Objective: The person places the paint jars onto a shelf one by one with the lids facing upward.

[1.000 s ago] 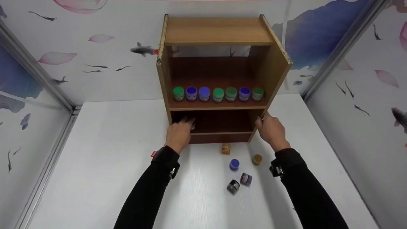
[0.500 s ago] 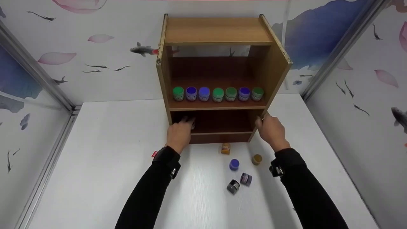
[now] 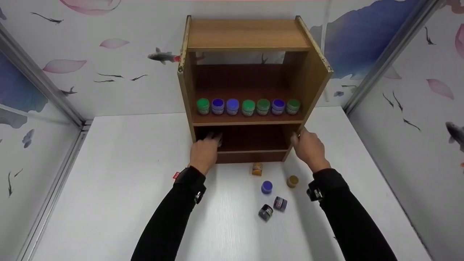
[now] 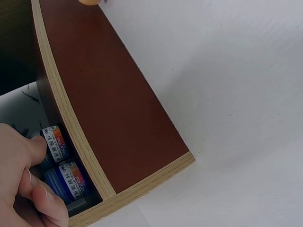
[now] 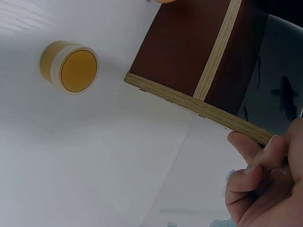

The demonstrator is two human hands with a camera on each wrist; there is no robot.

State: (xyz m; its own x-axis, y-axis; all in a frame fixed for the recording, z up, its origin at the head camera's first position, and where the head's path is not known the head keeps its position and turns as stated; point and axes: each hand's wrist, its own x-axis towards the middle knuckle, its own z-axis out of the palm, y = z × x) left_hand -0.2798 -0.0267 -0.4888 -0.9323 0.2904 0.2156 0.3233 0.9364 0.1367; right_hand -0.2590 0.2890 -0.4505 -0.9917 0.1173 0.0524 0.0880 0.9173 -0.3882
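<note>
A small wooden shelf (image 3: 250,34) stands against the back wall. My left hand (image 3: 204,154) reaches into the left end of its lower compartment. There, in the left wrist view, two blue paint jars (image 4: 73,180) stand side by side with labels facing out; my left hand (image 4: 23,182) holds one at its side, partly hiding it. My right hand (image 3: 309,148) grips the edge of the shelf's right side panel (image 5: 199,111), thumb and fingers on either side of it.
On the upper level stands a row of green and blue paint jars (image 3: 248,108). Several loose jars lie on the white table in front: an orange jar (image 3: 257,169), an ochre jar (image 3: 292,181), a blue jar (image 3: 266,187), a purple jar (image 3: 280,203) and a black jar (image 3: 265,212).
</note>
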